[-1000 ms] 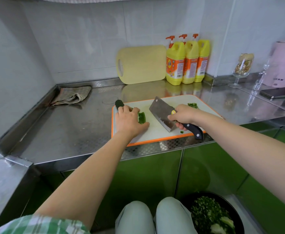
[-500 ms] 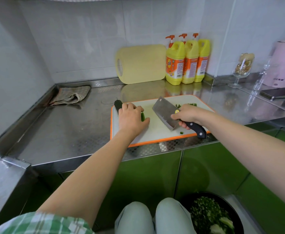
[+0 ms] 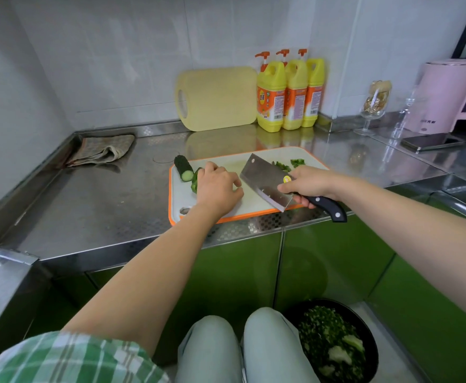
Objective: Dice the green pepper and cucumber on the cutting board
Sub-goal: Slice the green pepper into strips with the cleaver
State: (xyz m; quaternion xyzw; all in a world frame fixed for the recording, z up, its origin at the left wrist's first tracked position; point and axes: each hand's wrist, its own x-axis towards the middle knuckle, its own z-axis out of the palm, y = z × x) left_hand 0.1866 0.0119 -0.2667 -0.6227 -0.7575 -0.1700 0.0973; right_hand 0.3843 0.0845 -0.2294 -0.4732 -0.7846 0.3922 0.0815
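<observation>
A white cutting board with an orange rim (image 3: 249, 214) lies on the steel counter. A dark cucumber stub (image 3: 183, 168) rests at its far left corner. My left hand (image 3: 218, 186) lies on the board with its fingers curled over a green pepper piece (image 3: 195, 182), which shows only at the hand's left edge. My right hand (image 3: 307, 183) grips the black handle of a cleaver (image 3: 265, 183), whose blade is tilted just above the board to the right of my left hand. Small green pepper bits (image 3: 291, 164) lie at the board's far side.
A yellow board (image 3: 218, 98) and three yellow detergent bottles (image 3: 289, 95) stand against the back wall. A folded cloth (image 3: 102, 150) lies at the back left. A glass (image 3: 372, 106), a pink kettle (image 3: 444, 95) and a phone (image 3: 430, 140) are on the right. A black bowl of chopped greens (image 3: 334, 341) sits below by my knees.
The green pepper piece went from the right side of my left hand to its left side, beside the cucumber stub. The cleaver stays raised in my right hand.
</observation>
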